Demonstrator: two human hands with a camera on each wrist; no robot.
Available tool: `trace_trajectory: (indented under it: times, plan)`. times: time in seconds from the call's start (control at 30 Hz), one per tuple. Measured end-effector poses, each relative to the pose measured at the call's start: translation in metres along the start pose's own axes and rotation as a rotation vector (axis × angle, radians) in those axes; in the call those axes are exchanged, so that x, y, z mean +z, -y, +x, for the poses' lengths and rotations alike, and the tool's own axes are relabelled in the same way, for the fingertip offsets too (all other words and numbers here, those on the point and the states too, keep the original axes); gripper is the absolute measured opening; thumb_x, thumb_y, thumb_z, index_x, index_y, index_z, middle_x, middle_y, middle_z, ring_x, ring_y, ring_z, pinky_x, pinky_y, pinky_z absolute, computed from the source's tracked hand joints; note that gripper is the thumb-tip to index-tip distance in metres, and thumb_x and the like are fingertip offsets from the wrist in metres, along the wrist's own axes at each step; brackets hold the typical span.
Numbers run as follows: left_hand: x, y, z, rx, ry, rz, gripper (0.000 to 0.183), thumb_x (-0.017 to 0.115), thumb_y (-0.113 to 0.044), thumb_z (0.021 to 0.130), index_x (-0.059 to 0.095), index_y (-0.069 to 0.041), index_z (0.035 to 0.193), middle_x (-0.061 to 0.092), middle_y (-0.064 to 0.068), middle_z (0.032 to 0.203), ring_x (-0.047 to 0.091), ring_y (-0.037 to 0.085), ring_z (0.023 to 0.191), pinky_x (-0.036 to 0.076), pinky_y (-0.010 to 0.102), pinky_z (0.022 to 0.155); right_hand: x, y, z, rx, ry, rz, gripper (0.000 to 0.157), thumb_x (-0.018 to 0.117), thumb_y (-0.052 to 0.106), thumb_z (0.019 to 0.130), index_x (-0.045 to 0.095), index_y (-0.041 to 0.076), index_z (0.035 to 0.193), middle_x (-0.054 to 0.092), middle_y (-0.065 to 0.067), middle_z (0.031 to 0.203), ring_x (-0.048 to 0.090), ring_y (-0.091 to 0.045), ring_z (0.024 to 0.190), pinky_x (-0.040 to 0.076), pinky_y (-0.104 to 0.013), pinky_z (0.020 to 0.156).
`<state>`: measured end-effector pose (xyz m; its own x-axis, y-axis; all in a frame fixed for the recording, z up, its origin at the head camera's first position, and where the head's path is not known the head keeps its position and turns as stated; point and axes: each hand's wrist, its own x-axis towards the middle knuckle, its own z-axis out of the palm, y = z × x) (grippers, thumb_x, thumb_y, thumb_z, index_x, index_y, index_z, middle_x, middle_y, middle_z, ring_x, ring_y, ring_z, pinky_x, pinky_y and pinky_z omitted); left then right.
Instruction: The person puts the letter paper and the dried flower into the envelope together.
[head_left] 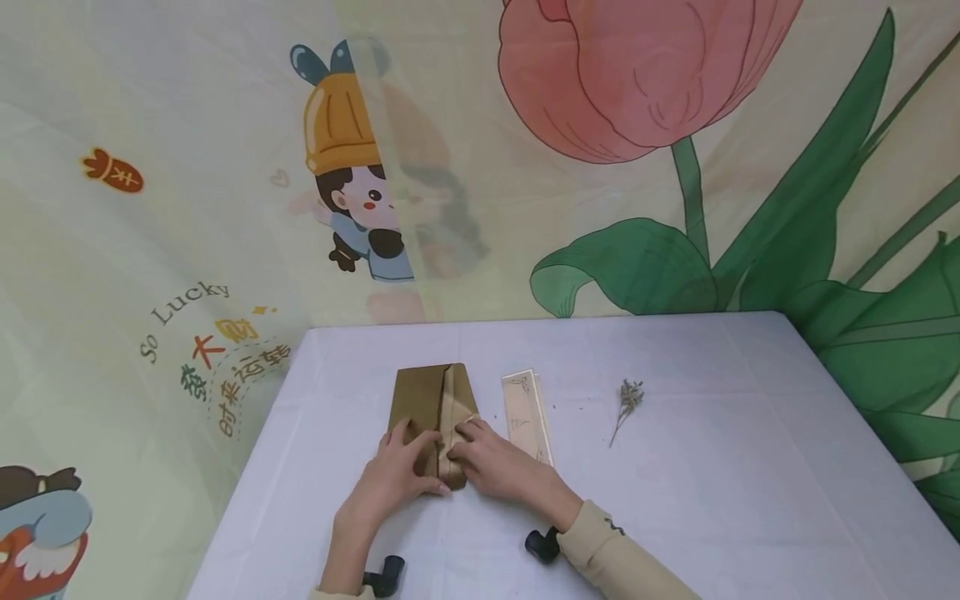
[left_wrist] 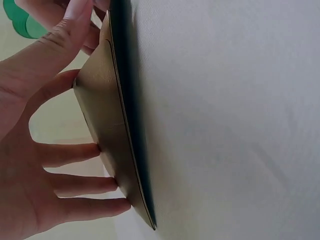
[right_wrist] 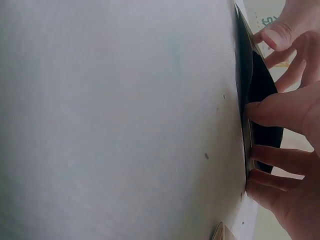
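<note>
A brown paper envelope (head_left: 418, 393) lies on the white table, its lighter flap (head_left: 457, 392) along the right side. My left hand (head_left: 393, 467) rests on its left part. In the left wrist view, the left fingers (left_wrist: 80, 154) are spread and fairly straight, tips touching the raised brown panel (left_wrist: 102, 95). My right hand (head_left: 495, 458) pinches the right side near the flap, thumb at the opening. The right wrist view shows the envelope's dark inside (right_wrist: 264, 90) between parted layers, with the right fingers (right_wrist: 280, 159) at its edge. Part of the flap is hidden under the hands.
Pale printed cards (head_left: 525, 412) lie just right of the envelope, partly behind the right hand. A small dried flower sprig (head_left: 628, 398) lies farther right. Dark specks dot the tabletop (head_left: 720, 467). A printed cloth (head_left: 465, 100) hangs behind the table.
</note>
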<state>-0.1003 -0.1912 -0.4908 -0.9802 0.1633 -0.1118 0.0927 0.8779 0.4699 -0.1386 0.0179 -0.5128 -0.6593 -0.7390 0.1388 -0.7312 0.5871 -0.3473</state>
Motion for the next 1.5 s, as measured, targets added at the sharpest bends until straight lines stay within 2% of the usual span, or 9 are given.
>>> trace_trajectory:
  times: [0.17, 0.37, 0.63, 0.93, 1.33, 1.5]
  plan:
    - [-0.0004, 0.0007, -0.0009, 0.005, 0.005, 0.019, 0.081, 0.094, -0.044, 0.066, 0.061, -0.026, 0.138, 0.032, 0.029, 0.161, 0.037, 0.056, 0.143, 0.048, 0.073, 0.09, 0.0006, -0.0009, 0.0006, -0.007, 0.003, 0.001, 0.023, 0.064, 0.009, 0.097, 0.076, 0.014, 0.116, 0.059, -0.017, 0.141, 0.052, -0.029, 0.133, 0.045, -0.042, 0.113]
    - [0.0009, 0.002, -0.0003, 0.015, -0.003, 0.031, 0.078, 0.094, -0.041, 0.068, 0.061, -0.026, 0.137, 0.033, 0.029, 0.161, 0.038, 0.057, 0.142, 0.05, 0.073, 0.087, 0.0012, -0.0014, 0.0008, -0.008, 0.0, -0.003, 0.022, 0.063, 0.01, 0.099, 0.076, 0.014, 0.116, 0.059, -0.017, 0.141, 0.052, -0.029, 0.133, 0.045, -0.041, 0.113]
    - [0.0009, 0.0037, 0.0024, 0.008, -0.011, 0.028, 0.076, 0.095, -0.042, 0.067, 0.061, -0.028, 0.133, 0.036, 0.028, 0.159, 0.042, 0.056, 0.14, 0.049, 0.074, 0.085, 0.0013, -0.0013, 0.0012, -0.011, -0.007, 0.0, 0.021, 0.063, 0.011, 0.099, 0.076, 0.014, 0.115, 0.06, -0.016, 0.139, 0.053, -0.028, 0.131, 0.046, -0.04, 0.112]
    - [0.0014, 0.006, 0.0054, -0.005, -0.015, 0.033, 0.077, 0.094, -0.045, 0.065, 0.061, -0.03, 0.132, 0.039, 0.025, 0.159, 0.044, 0.053, 0.139, 0.046, 0.076, 0.088, 0.0011, -0.0003, 0.0018, -0.01, -0.036, -0.001, 0.018, 0.064, 0.009, 0.098, 0.076, 0.014, 0.109, 0.062, -0.012, 0.13, 0.055, -0.025, 0.121, 0.051, -0.038, 0.104]
    - [0.0023, 0.0032, 0.0048, 0.015, -0.016, 0.027, 0.074, 0.095, -0.044, 0.063, 0.061, -0.03, 0.128, 0.043, 0.027, 0.156, 0.046, 0.056, 0.137, 0.046, 0.076, 0.087, -0.0043, -0.0019, -0.0049, -0.008, -0.036, -0.017, 0.021, 0.063, 0.011, 0.1, 0.074, 0.012, 0.117, 0.062, -0.014, 0.134, 0.057, -0.029, 0.127, 0.053, -0.041, 0.104]
    - [0.0013, 0.0035, 0.0037, 0.014, -0.016, 0.032, 0.072, 0.095, -0.043, 0.064, 0.061, -0.03, 0.127, 0.043, 0.027, 0.156, 0.046, 0.055, 0.137, 0.047, 0.075, 0.086, -0.0057, -0.0023, -0.0071, -0.016, -0.093, -0.054, 0.022, 0.066, 0.011, 0.096, 0.074, 0.012, 0.117, 0.066, -0.014, 0.129, 0.061, -0.03, 0.124, 0.054, -0.042, 0.101]
